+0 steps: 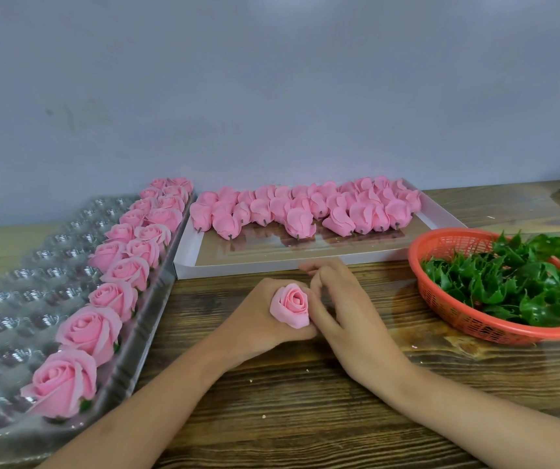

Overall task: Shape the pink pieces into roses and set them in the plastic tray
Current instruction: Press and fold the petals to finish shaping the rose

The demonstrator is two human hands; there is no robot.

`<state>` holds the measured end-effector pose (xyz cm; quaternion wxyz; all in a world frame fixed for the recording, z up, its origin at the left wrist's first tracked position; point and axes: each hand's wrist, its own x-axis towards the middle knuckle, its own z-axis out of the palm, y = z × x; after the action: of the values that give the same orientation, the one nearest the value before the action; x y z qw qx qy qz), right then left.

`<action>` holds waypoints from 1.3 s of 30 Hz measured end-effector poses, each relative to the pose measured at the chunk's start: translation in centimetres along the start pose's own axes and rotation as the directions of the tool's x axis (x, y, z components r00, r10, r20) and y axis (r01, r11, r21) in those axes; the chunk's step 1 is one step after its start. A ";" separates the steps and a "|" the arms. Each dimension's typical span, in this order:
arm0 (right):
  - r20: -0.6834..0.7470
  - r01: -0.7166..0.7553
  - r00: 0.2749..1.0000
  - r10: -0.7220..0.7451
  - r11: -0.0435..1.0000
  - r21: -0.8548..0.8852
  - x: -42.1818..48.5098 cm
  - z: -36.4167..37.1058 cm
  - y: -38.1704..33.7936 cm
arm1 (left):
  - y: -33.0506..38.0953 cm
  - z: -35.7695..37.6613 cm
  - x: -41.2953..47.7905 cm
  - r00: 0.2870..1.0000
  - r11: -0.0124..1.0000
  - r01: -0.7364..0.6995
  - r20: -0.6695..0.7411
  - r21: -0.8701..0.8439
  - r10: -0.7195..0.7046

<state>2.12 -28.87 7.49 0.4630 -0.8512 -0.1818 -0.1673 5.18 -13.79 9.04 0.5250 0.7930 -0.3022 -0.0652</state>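
A half-opened pink rose (pixel 291 306) sits in the middle of the wooden table, gripped from below by my left hand (pixel 254 319). My right hand (pixel 336 299) is against its right side, fingers curled on the outer petals. Left of them lies the clear plastic tray (pixel 18 292), with several finished pink roses (pixel 109 296) in two rows along its right edge. Behind my hands a white shallow box (pixel 305 255) holds several closed pink buds (pixel 302 208) with short stems.
A red plastic basket (pixel 441 299) filled with green leaf calyxes (pixel 508 279) stands at the right. A grey wall rises behind the table. Small pink crumbs lie on the wood near my forearms. A dark object shows at the far right edge.
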 end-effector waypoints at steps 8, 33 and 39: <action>-0.177 0.231 0.961 -0.211 0.967 0.106 -0.1 -0.8 -0.7 | -0.2 0.2 0.0 0.999 0.998 0.041 -0.018 -0.046 -0.041; -0.030 0.209 0.978 -0.207 0.976 0.070 -0.3 -0.8 -1.1 | -0.2 0.1 0.5 0.991 0.994 0.109 0.079 0.024 -0.111; 0.033 0.188 0.981 -0.192 0.977 0.096 -0.2 -0.7 -0.9 | 0.1 -0.2 0.2 0.994 0.997 0.076 0.084 -0.006 -0.075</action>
<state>1.44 -29.08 8.41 0.4801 -0.8108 -0.2794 -0.1843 5.36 -13.78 9.23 0.5127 0.7981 -0.2932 -0.1196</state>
